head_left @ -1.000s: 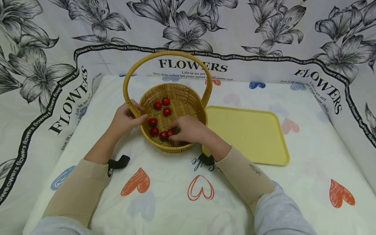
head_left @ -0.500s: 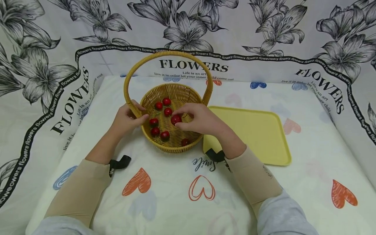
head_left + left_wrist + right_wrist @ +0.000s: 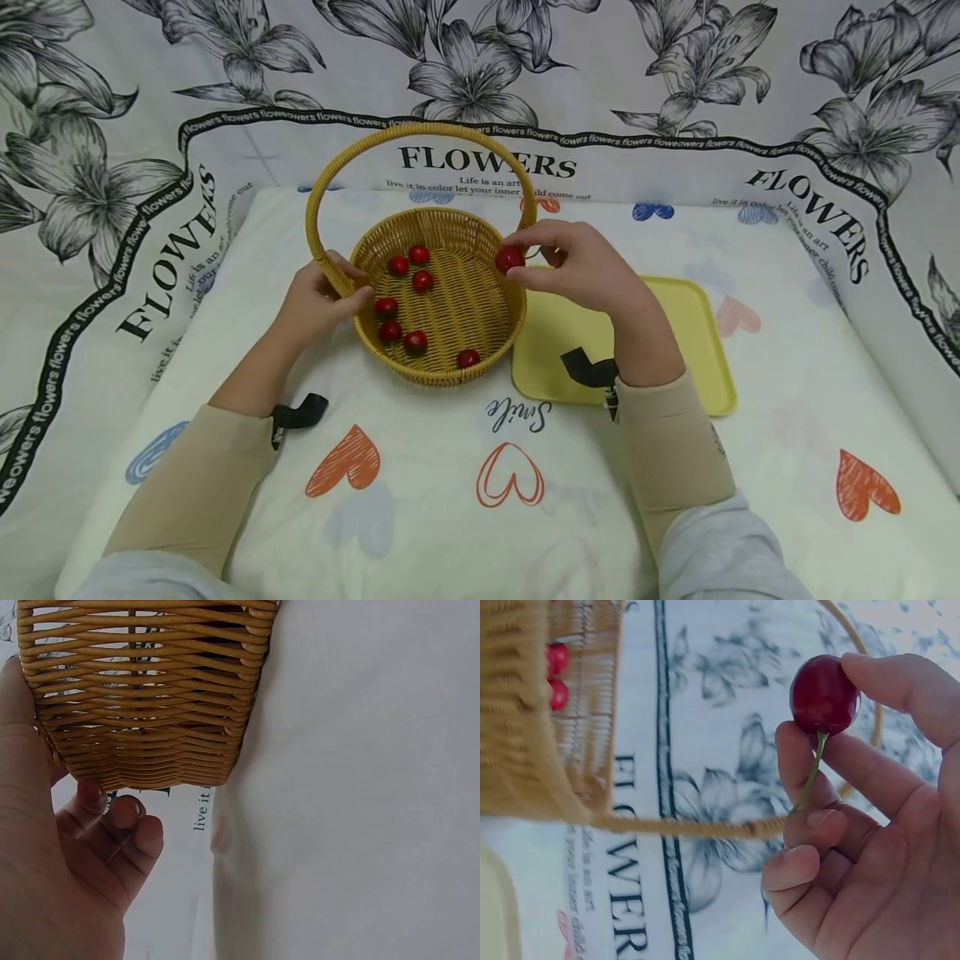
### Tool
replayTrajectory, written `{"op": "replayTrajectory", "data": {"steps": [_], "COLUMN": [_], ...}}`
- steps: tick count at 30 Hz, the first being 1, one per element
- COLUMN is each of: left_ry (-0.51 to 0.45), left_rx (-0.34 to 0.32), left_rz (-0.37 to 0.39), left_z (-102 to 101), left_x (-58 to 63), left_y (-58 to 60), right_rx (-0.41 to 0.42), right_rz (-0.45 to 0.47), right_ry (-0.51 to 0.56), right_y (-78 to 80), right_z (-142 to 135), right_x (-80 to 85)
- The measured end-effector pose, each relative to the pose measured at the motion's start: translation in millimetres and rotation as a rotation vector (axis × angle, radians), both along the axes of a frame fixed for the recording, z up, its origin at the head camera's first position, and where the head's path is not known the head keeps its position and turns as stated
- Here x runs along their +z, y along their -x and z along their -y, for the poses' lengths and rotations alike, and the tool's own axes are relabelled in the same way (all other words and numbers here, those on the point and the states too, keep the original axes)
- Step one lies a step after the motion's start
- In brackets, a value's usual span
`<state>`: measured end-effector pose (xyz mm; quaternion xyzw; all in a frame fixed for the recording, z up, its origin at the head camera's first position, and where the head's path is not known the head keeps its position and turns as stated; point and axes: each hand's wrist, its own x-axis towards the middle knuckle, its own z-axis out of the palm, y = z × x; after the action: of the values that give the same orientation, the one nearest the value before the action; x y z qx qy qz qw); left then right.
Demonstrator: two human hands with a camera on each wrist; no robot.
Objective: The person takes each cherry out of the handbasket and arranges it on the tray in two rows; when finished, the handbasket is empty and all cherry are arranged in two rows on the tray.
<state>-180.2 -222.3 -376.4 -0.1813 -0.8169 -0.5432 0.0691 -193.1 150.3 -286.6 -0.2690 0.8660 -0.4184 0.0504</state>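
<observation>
A yellow wicker basket (image 3: 480,287) with a tall arched handle stands on the cloth, several red cherries (image 3: 416,342) lying in it. My left hand (image 3: 318,296) grips the basket's left side at the foot of the handle. The left wrist view has the woven wall (image 3: 150,697) close up, with the left hand (image 3: 82,847) at its edge. Between thumb and fingertips my right hand (image 3: 581,267) pinches a cherry (image 3: 510,258) above the basket's right rim. A green stem hangs from this cherry (image 3: 825,694) in the right wrist view, held by the right hand (image 3: 877,825).
To the right of the basket lies a yellow rectangular tray (image 3: 697,367), partly under the right hand and wrist. The white cloth (image 3: 420,533) carries printed hearts. Behind it hangs a flower-printed fabric (image 3: 600,83).
The right hand has picked a cherry out of the basket's lower part, lifted it and carried it right to above the right rim. The left hand has stayed on the basket.
</observation>
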Motion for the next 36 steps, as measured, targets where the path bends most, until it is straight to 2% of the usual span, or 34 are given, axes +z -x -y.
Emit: {"op": "replayTrajectory", "data": {"steps": [9,17,23,30,36], "left_ry": [-0.012,-0.008,-0.031,-0.044,-0.086], "left_rx": [-0.004,-0.001,-0.017,-0.009,-0.030], "left_rz": [0.010,0.014,0.008,0.021,0.011], "left_z": [-0.6,-0.1,-0.2,10.9,12.7], "left_x": [1.1,0.1,-0.5,-26.9,-31.5], "left_y": [-1.5,-0.8,-0.3,15.3,18.2], "right_rx": [-0.126,-0.294,-0.319,-0.313,-0.284], "right_rz": [0.008,0.090,0.128,0.174,0.193], "right_ry": [0.029,-0.004,-0.003,-0.064,-0.115], "right_y": [2.9,14.8,36.1,59.7,69.8], "right_z": [-30.2,-43.5,-47.0,-42.1,-33.8], "right_x": [8.0,4.4,-19.1,-55.8,-78.8]}}
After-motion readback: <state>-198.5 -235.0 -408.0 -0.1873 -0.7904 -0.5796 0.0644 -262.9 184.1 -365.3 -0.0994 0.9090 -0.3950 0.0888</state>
